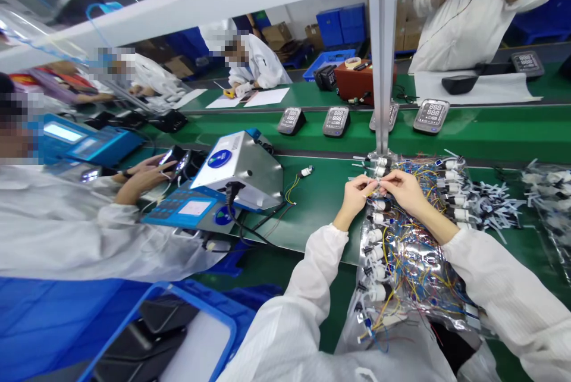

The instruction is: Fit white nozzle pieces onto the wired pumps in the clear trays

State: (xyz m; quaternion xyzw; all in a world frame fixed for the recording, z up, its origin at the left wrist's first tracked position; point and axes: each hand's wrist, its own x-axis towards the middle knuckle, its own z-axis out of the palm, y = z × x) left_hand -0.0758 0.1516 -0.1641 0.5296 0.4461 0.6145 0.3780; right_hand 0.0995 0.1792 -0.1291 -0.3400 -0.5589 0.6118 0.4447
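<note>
As L hand [354, 199] and R hand [402, 189] pinched closed, small white connector [372, 186] w/ yellow wires sat betw. fingertips [383, 178], bagged wire harnesses [401, 275] just below.

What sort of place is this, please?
Probably an electronics factory assembly line: digital monitors stand on a green conveyor belt, workers wear white smocks, and a plastic bag holds wired parts.

Four blood pressure monitors [336, 121], two bags wired parts [404, 304].

smock sleeves [504, 293]: white, finely ribbed | left hand [354, 197], right hand [402, 190]: bare
</note>
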